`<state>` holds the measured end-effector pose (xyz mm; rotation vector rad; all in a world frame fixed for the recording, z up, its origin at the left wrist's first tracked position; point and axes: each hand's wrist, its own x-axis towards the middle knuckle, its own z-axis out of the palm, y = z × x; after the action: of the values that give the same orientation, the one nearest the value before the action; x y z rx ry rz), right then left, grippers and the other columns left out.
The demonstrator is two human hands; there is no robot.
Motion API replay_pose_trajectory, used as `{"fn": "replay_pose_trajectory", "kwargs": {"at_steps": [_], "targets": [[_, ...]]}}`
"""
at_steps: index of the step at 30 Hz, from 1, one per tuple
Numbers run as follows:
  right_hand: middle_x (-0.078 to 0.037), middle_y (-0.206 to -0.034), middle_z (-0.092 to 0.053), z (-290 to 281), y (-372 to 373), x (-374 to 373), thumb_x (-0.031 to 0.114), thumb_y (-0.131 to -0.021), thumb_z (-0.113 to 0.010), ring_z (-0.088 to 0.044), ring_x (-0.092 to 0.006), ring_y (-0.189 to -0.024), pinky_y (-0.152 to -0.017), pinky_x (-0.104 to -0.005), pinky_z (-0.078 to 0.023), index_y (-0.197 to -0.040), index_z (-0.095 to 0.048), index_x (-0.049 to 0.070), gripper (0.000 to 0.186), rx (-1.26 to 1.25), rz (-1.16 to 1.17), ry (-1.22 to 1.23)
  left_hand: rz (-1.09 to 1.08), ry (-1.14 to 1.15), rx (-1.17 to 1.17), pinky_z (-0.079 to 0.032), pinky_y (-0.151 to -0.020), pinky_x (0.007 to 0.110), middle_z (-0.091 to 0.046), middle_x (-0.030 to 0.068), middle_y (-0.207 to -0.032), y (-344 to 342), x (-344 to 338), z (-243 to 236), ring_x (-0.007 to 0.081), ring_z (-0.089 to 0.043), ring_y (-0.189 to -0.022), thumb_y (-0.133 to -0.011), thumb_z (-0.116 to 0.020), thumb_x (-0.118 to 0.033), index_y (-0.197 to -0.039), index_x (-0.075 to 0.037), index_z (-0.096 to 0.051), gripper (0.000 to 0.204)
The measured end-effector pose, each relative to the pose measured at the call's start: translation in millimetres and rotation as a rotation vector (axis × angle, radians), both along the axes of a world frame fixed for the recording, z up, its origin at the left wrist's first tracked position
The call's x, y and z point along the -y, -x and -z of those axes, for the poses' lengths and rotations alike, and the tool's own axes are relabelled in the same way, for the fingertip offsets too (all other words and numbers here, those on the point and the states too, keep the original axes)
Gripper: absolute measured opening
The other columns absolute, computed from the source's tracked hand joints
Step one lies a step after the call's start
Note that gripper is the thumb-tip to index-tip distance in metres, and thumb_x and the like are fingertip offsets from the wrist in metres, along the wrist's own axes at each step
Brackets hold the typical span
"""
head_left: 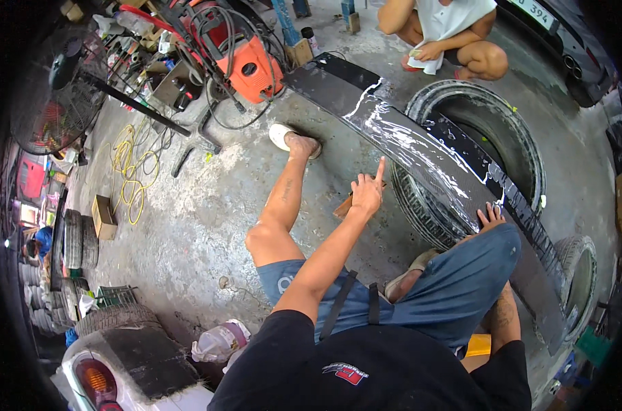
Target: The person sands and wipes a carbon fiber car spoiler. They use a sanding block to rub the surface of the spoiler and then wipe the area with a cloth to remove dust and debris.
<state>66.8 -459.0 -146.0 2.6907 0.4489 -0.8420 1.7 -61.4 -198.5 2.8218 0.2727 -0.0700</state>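
A long, dark panel with a woven pattern (427, 159) lies across a large tyre (530, 147), streaked with white, wet-looking liquid. Just short of the panel's near edge is my left hand (367, 194), its index finger stretched out toward the panel. The other fingers curl over a flat brown block (343, 208), partly hidden beneath the hand. My right hand (489, 218) rests with spread fingers on the panel's edge, near the end of the white streaks. My raised knee covers part of that arm.
A person (454, 34) squats beyond the panel, near a parked car (567, 48). An orange-red machine with hoses (252, 72) stands at the panel's far-left end. A standing fan (57, 96) and a yellow cord (127, 171) are left; another tyre (578, 291) is right.
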Motion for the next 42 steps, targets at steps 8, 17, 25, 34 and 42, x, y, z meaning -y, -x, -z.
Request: {"fn": "replay_pose_trajectory", "kwargs": {"at_steps": [8, 17, 25, 34, 42], "targets": [[-0.009, -0.167, -0.006, 9.9, 15.2, 14.3, 0.062, -0.079, -0.067, -0.006, -0.0344, -0.153, -0.121, -0.0483, -0.011, -0.156, -0.031, 0.032, 0.091, 0.1, -0.013, -0.153, -0.158, 0.089, -0.042, -0.042, -0.094, 0.058, -0.063, 0.024, -0.12, -12.0, -22.9, -11.7, 0.0419, -0.053, -0.116, -0.094, -0.064, -0.029, -0.157, -0.01, 0.015, 0.103], [-0.008, -0.161, -0.032, 19.2, 22.8, 13.1, 0.044, -0.091, -0.056, -0.025, -0.032, -0.149, -0.119, -0.0496, -0.017, -0.144, -0.053, 0.028, 0.055, 0.351, -0.054, -0.281, -0.229, 0.398, 0.123, -0.048, -0.093, 0.052, -0.067, 0.0255, -0.112, 8.7, -30.1, 23.9, 0.0417, -0.063, -0.104, -0.093, -0.064, -0.025, -0.156, -0.003, 0.009, 0.099], [-0.009, -0.159, -0.036, 28.9, 31.9, 24.8, 0.037, -0.092, -0.054, -0.028, -0.0328, -0.148, -0.118, -0.0503, -0.019, -0.14, -0.057, 0.026, 0.049, 0.477, -0.109, -0.431, 0.075, 0.344, 0.474, -0.045, -0.09, 0.059, -0.069, 0.0286, -0.094, -96.8, -88.2, -176.1, 0.0507, -0.063, -0.092, -0.091, -0.063, -0.023, -0.157, -0.008, 0.003, 0.094], [-0.008, -0.165, -0.019, -0.4, 25.5, 10.1, 0.051, -0.083, -0.064, -0.017, -0.03, -0.152, -0.119, -0.0484, -0.017, -0.152, -0.04, 0.028, 0.077, 0.189, -0.013, -0.15, -0.15, -0.202, 0.415, -0.042, -0.096, 0.061, -0.066, 0.0256, -0.118, -197.1, -67.9, -362.0, 0.0453, -0.056, -0.117, -0.091, -0.055, -0.025, -0.157, -0.014, -0.022, 0.075], [-0.012, -0.165, -0.015, 12.7, 12.5, 20.5, 0.069, -0.075, -0.067, -0.015, -0.0347, -0.152, -0.12, -0.0479, -0.018, -0.154, -0.036, 0.023, 0.097, 0.239, -0.065, -0.171, -0.181, -0.183, 0.413, -0.047, -0.085, 0.068, -0.066, 0.0153, -0.126, -199.7, -57.8, -390.5, 0.037, -0.061, -0.118, -0.09, -0.058, -0.023, -0.14, -0.013, -0.054, 0.051]]}}
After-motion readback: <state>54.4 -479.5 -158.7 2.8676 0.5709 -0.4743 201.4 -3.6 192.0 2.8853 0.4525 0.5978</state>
